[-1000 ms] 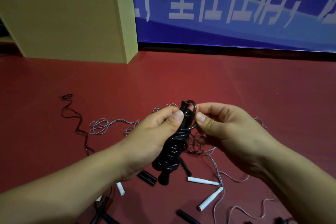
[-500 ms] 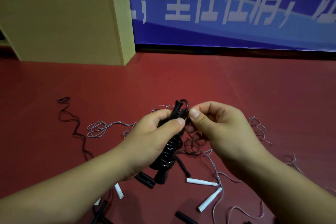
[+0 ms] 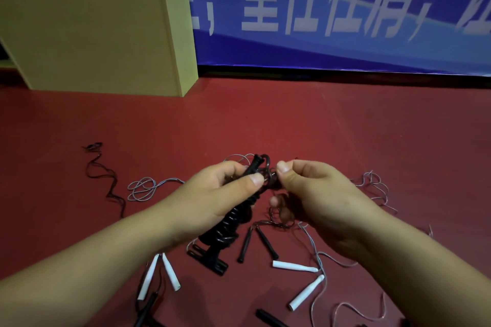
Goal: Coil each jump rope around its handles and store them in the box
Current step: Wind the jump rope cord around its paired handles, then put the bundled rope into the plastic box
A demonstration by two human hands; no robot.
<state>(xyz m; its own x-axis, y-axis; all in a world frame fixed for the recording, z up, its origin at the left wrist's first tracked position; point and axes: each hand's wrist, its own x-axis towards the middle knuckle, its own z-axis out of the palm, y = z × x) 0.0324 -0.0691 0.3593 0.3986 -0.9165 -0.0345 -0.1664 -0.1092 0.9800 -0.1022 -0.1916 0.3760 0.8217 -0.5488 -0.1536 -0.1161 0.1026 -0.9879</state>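
Black jump rope (image 3: 233, 216), coiled round its paired handles, was in my left hand (image 3: 212, 199), held above the red floor (image 3: 292, 119) at mid-frame. My left fingers and thumb were wrapped round the upper part of the bundle, thumb tip pressed against the coils. The bundle tilted: top end leaning up and to the right, bottom end down and to the left, with the handle butts clear below the palm. My right hand (image 3: 316, 194) was just beside it on the right, thumb and forefinger pinching the last loop of black cord (image 3: 267, 164) at the bundle's top. The other right fingers were curled under; I could not tell whether they touched anything.

On the floor beneath the hands: a pair of black handles (image 3: 207, 259) lying side by side, just below the bundle's lower end. Two more black handles (image 3: 256, 243) lay splayed in a V to their right. Two white handles (image 3: 159, 273) lay lower left, close together. Two further white handles (image 3: 303, 277) lay lower right, attached to thin grey cord (image 3: 316, 249) that trailed toward the frame edge. Another grey cord loop (image 3: 143, 188) lay left of my left hand. A thin dark cord (image 3: 106, 178) wriggled further left, well apart from the rest.

The wooden box (image 3: 93, 40) stood at upper left on the floor, against the blue banner (image 3: 345, 8), well apart from the ropes.
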